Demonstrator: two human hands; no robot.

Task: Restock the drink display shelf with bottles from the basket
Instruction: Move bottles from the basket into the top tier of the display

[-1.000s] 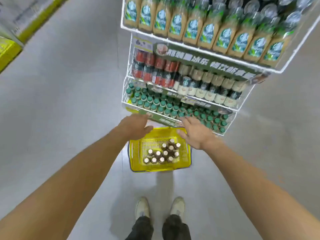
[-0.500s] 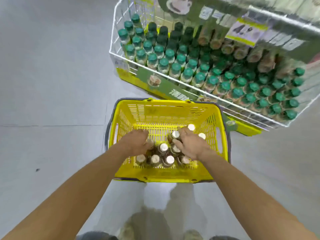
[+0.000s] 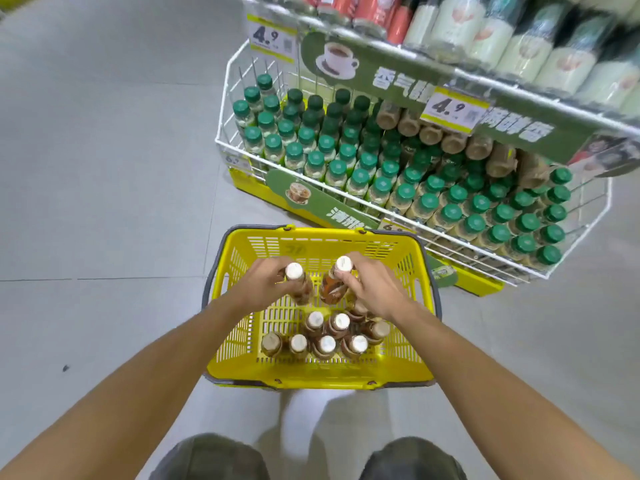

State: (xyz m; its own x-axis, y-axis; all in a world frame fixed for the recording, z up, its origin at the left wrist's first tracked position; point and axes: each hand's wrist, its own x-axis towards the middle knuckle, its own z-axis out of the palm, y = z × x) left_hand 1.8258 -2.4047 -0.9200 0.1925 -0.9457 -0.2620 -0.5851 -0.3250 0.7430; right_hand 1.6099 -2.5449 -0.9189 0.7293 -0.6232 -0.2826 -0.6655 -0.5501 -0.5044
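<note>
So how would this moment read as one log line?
left hand: holds white-capped bottle | right hand: holds second bottle | both above yellow basket

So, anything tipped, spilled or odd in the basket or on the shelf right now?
Nothing stands out. The basket holds upright bottles, each hand grips one bottle, and the shelf rows look orderly.
</note>
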